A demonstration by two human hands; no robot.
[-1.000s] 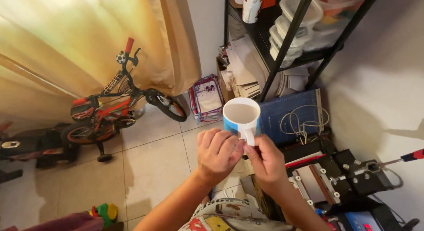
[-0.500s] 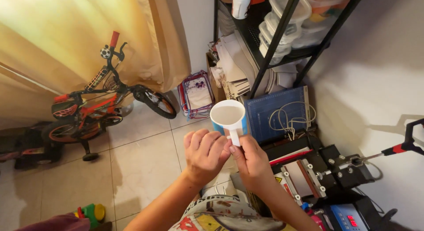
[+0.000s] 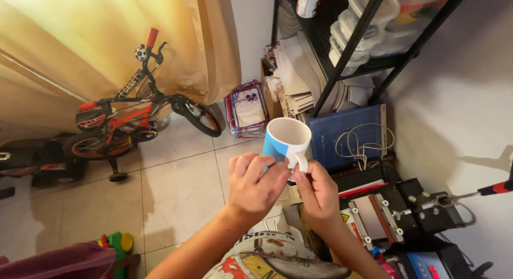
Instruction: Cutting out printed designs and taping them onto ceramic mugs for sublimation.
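Both hands [image 3: 283,185] around mug [image 3: 287,142]

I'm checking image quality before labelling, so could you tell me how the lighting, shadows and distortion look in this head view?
Head view: warm light glows through the yellow curtain; the mug, left hand and right hand are sharp and evenly lit; the shelf frame throws dark shadows on the white wall; wide-angle distortion slants the shelf uprights.
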